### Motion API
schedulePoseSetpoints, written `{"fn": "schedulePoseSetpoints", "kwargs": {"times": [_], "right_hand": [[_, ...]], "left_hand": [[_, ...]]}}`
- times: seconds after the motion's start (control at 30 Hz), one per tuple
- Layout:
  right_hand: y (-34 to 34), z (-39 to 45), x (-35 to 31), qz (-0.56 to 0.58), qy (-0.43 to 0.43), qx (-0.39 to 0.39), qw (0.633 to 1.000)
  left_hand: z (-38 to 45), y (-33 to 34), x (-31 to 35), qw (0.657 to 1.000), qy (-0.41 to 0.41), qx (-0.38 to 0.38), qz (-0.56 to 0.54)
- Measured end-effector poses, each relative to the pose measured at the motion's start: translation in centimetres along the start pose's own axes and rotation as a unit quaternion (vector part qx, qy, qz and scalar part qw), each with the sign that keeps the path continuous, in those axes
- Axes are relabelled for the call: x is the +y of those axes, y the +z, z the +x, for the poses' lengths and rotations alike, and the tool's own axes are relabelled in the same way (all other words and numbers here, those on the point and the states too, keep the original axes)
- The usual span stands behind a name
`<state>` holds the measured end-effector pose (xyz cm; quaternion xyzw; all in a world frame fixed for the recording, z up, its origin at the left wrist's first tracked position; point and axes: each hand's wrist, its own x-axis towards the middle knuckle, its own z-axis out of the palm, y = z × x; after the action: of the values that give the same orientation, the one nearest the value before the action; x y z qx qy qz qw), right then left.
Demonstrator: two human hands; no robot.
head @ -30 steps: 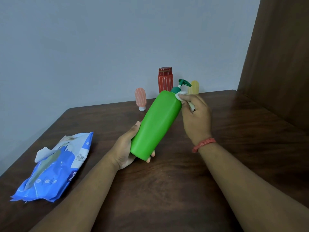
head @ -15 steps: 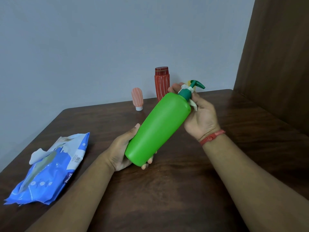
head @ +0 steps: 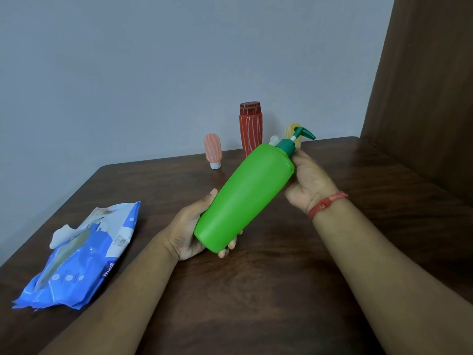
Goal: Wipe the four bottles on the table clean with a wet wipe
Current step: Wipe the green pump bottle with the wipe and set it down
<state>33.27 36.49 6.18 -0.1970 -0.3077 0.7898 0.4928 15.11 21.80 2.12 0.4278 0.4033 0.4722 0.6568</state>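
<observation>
A big green pump bottle (head: 245,196) is tilted above the table, pump end away from me. My left hand (head: 189,226) grips its base from below. My right hand (head: 309,180) is under the bottle's shoulder and neck, fingers curled behind the dark green collar, holding a white wet wipe (head: 274,140) that peeks out beside the pump. At the back stand a red striped bottle (head: 250,129), a small pink tube (head: 213,151) on its cap, and a yellow tube (head: 291,130), mostly hidden behind the pump head.
A blue wet-wipe pack (head: 82,254) lies open at the left on the dark wooden table (head: 281,290), a wipe sticking out of it. A brown wooden panel (head: 422,98) rises at the right. A grey wall stands behind.
My right hand has slid with the wipe from the top of the bottle's shoulder round to its underside by the neck. The bottle turned slightly, the pump nozzle now pointing right.
</observation>
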Motion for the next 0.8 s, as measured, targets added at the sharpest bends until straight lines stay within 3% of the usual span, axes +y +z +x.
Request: {"fn": "schedulePoseSetpoints", "kwargs": {"times": [0.13,0.27,0.4,0.63,0.8], "right_hand": [[-0.2,0.0,-0.1,0.052,-0.012,-0.025,0.998],[-1.1,-0.8,-1.2,0.144,-0.002,-0.166,0.976],[-1.4,-1.1,-1.3,0.092,-0.010,-0.271,0.958],[-1.6,-0.2,-1.1,-0.050,-0.097,-0.175,0.979],[-1.2,0.3,-0.7,-0.111,-0.152,-0.049,0.981]], "left_hand": [[0.0,0.0,0.0,1.000,-0.002,-0.001,0.001],[-0.1,-0.2,0.1,1.000,0.003,-0.004,-0.008],[-0.1,-0.3,0.0,1.000,0.001,-0.005,-0.008],[-0.1,-0.3,0.0,1.000,-0.001,-0.003,-0.012],[0.0,-0.2,-0.1,1.000,0.013,0.020,-0.014]]}}
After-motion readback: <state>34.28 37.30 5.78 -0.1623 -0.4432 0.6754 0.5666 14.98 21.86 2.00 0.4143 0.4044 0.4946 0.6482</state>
